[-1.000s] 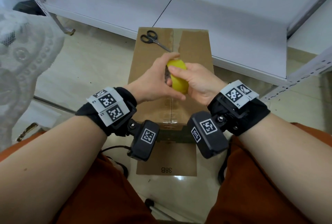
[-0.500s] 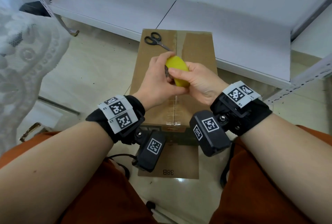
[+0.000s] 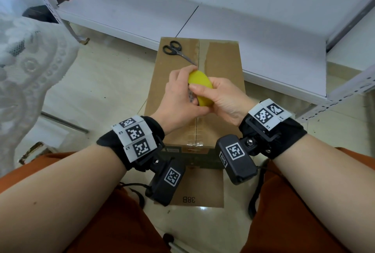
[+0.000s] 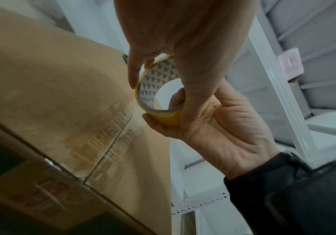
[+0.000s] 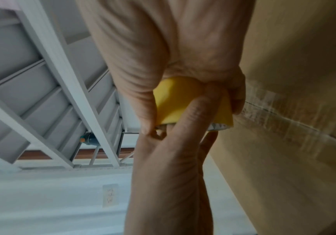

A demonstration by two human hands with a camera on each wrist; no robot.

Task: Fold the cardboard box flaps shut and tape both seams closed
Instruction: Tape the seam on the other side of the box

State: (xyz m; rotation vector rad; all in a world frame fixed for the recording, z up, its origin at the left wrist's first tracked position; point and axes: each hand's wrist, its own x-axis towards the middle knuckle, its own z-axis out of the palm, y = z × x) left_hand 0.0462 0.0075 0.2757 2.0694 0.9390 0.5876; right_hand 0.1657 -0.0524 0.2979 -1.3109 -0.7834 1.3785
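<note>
Little had shifted since the earlier frame: both hands kept the yellow tape roll [image 3: 199, 87] above the closed cardboard box [image 3: 221, 70], the view nudging closer. From the head camera, the left hand [image 3: 178, 98] and right hand [image 3: 224, 98] curled round the roll over the centre seam, scissors [image 3: 175, 49] lying on the far flap. The left wrist view showed fingers [image 4: 133, 71] on the roll's rim, thumb through the core. From the right wrist, the thumb pressed the yellow band; finding the loose end by nail looked the wise move.
</note>
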